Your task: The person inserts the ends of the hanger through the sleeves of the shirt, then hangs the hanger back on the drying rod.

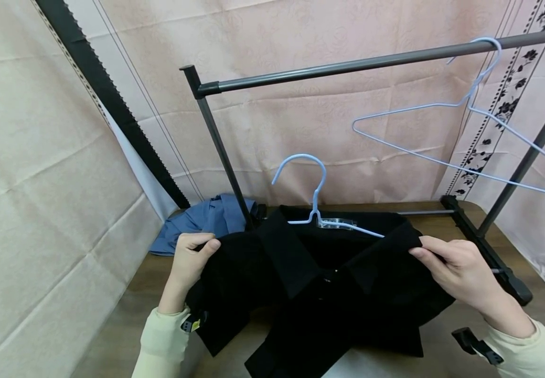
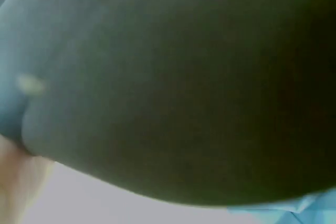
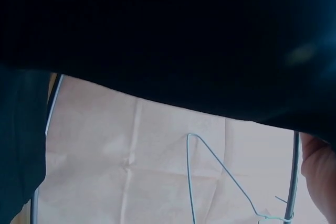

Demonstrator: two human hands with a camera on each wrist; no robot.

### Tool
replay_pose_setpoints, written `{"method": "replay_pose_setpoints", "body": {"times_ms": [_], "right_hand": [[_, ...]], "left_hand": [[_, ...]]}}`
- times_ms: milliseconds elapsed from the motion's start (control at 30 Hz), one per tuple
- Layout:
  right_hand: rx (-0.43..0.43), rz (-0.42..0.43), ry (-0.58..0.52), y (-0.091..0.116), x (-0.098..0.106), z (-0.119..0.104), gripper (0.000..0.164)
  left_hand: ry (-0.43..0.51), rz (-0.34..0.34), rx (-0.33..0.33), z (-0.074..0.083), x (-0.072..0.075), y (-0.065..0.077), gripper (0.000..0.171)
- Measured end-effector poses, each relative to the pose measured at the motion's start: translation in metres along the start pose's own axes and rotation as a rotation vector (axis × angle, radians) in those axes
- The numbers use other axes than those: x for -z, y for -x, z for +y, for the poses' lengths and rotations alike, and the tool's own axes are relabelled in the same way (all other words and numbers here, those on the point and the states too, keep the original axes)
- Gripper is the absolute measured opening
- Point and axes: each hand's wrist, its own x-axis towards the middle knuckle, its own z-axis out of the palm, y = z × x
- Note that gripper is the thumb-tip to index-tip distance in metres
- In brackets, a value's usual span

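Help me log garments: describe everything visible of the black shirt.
The black shirt looks like plain cloth, with a pointed collar, shiny fastenings and a glossy strip at the neck. The left hand and right hand pinch its shoulders, holding it spread over the table; a blue hanger sits inside, hook protruding.

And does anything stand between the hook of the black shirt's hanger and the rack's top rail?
Nothing visible stands between that hanger hook and the grey top rail. An empty light-blue hanger hangs farther right in the head view; the black collared shirt might brush it.
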Motion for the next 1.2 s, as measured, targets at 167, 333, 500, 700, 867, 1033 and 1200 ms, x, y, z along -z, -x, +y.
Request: {"method": "replay_pose_setpoints", "body": {"times_ms": [167,333,500,700,867,1033,1200], "right_hand": [[-0.015,0.025,0.029,-0.003,0.003,-0.003,0.047],[-0.06,0.076,0.096,-0.006,0.014,0.001,0.052],[-0.125,0.128,0.205,-0.014,0.028,0.008,0.058],[-0.17,0.142,0.309,-0.024,0.036,0.015,0.06],[-0.203,0.158,0.347,-0.026,0.038,0.017,0.06],[-0.221,0.215,0.389,-0.028,0.039,0.017,0.063],[-0.23,0.269,0.393,-0.04,0.041,0.01,0.065]], "left_hand": [[-0.002,-0.049,0.184,-0.005,0.004,0.007,0.052],[-0.086,-0.105,0.43,-0.009,0.005,0.014,0.04],[-0.181,-0.208,0.672,-0.017,-0.004,0.017,0.024],[-0.12,-0.37,0.706,-0.033,-0.028,0.017,0.065],[-0.029,-0.422,0.694,-0.048,-0.048,0.014,0.078],[0.033,-0.456,0.694,-0.055,-0.068,0.01,0.087],[0.127,-0.392,0.68,-0.053,-0.09,0.001,0.093]]}}
